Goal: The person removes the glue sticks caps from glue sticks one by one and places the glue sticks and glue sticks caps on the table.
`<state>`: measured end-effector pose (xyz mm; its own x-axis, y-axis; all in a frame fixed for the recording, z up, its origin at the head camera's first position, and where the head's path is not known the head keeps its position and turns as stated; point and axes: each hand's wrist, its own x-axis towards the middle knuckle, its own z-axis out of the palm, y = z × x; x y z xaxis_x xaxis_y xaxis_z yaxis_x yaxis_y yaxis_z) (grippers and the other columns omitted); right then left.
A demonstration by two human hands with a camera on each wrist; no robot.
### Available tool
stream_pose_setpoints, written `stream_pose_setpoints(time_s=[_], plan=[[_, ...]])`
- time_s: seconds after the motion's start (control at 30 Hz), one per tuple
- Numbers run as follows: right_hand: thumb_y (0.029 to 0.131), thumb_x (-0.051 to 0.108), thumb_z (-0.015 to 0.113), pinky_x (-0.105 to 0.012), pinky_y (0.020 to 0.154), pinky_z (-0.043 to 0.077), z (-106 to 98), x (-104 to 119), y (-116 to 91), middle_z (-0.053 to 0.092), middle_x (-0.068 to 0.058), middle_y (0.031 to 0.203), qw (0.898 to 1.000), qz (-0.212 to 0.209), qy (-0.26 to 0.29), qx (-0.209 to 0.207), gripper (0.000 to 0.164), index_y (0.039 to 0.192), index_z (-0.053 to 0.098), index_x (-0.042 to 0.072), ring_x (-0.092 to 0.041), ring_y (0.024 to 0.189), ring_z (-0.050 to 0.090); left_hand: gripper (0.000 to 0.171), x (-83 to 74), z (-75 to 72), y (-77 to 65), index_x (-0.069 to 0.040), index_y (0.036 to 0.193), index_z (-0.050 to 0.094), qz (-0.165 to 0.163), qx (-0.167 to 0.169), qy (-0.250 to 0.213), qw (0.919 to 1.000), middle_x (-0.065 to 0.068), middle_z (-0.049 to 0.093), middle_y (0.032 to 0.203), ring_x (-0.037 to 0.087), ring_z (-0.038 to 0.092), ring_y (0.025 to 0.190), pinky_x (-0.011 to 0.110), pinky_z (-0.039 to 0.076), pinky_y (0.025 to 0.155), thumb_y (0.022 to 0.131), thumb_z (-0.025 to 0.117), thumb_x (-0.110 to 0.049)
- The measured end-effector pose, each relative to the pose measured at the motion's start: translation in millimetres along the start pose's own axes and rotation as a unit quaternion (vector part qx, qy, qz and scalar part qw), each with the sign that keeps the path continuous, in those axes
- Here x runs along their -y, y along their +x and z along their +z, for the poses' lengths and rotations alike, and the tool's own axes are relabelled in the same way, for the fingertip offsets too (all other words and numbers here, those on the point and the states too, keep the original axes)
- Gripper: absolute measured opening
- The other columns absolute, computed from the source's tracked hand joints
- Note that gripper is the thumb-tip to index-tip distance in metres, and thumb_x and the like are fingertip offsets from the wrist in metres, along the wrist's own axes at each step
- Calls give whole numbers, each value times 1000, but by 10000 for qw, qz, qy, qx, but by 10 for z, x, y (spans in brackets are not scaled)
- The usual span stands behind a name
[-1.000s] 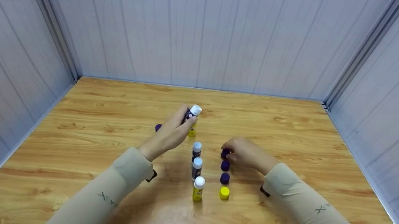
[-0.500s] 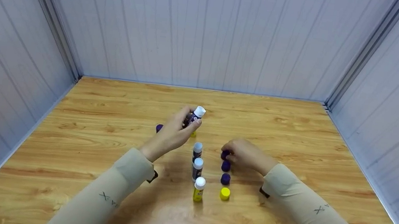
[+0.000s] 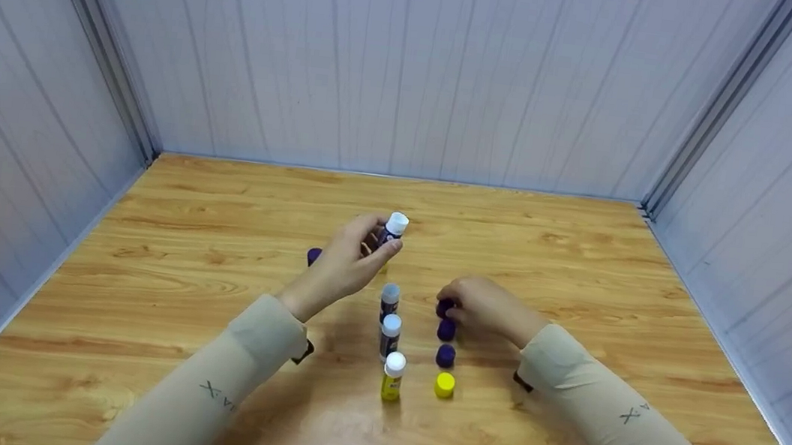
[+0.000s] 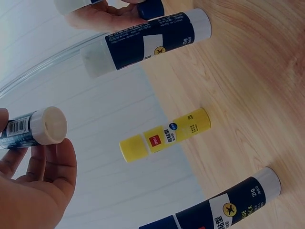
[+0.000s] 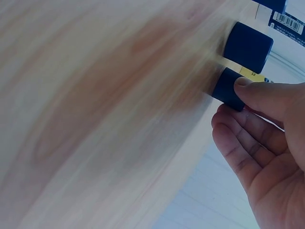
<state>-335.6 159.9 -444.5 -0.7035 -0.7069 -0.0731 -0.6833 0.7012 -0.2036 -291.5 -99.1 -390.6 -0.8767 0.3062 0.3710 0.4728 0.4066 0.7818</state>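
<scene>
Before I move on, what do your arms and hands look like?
The left sleeve and right sleeve are beige, each with dark print including an X. A small black piece shows beside each cuff. The left hand and right hand wear no gloves.

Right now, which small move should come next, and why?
Probably let the right hand release its cap: it looks set down in line with the other caps, while the left hand holds a glue stick clear of the table.

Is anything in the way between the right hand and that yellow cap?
Yes: the middle dark cap, then the near dark cap, stand in line between the right hand and the yellow cap.
</scene>
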Motion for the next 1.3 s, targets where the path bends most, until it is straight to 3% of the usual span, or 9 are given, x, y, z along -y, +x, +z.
stream_pose_setpoints(time_s=[0.13, 0.37, 0.63, 0.8, 0.97, 1.3], plan=[[93, 13, 68, -37, 82, 54, 25, -19, 10, 72, -3, 98, 10000, -52, 18, -74, 15, 106, 72, 9, -17, 87, 66, 27, 51, 44, 23, -17, 119, 58, 22, -34, 118, 9999, -2, 58, 97, 19, 58, 82, 33, 51, 70, 100, 55, -36], [93, 12, 68, -38, 87, 54, 23, -13, -3, 72, -5, 104, 9999, 14, 99, -93, 20, 111, 72, 8, -20, 94, 67, 19, 131, 122, 55, -19, 114, 60, -2, -204, 5, 9998, -1, 61, 101, 15, 60, 88, 32, 53, 77, 98, 60, -29], [92, 11, 68, -38, 85, 54, 6, 1, -6, 72, -6, 102, 9998, -111, 34, -130, 17, 109, 72, 7, -20, 92, 67, 11, 199, 146, 68, -16, 104, 67, -451, -409, 17, 9981, -1, 69, 94, 15, 67, 85, 31, 56, 74, 94, 67, -22], [93, 12, 67, -38, 84, 54, 4, 8, -10, 72, -4, 101, 10000, 18, -9, -75, 17, 109, 72, 9, -19, 91, 66, 9, 265, 159, 84, -11, 98, 69, -727, -282, 110, 9969, 5, 71, 91, 20, 69, 83, 31, 57, 70, 92, 69, -18], [94, 14, 65, -38, 86, 54, 4, 14, -21, 72, -4, 105, 9998, 177, 31, -60, 20, 113, 72, 10, -19, 94, 66, 6, 358, 189, 86, -12, 96, 70, -1046, -125, 154, 9943, 1, 71, 92, 14, 68, 84, 30, 57, 73, 91, 70, -16], [94, 15, 66, -38, 86, 54, 15, 10, -31, 72, -4, 104, 9997, 210, 47, -84, 21, 114, 71, 10, -18, 93, 66, 18, 471, 257, 48, -6, 107, 67, -1477, 470, 121, 9878, 0, 70, 99, 15, 66, 92, 33, 56, 80, 93, 68, -16]])
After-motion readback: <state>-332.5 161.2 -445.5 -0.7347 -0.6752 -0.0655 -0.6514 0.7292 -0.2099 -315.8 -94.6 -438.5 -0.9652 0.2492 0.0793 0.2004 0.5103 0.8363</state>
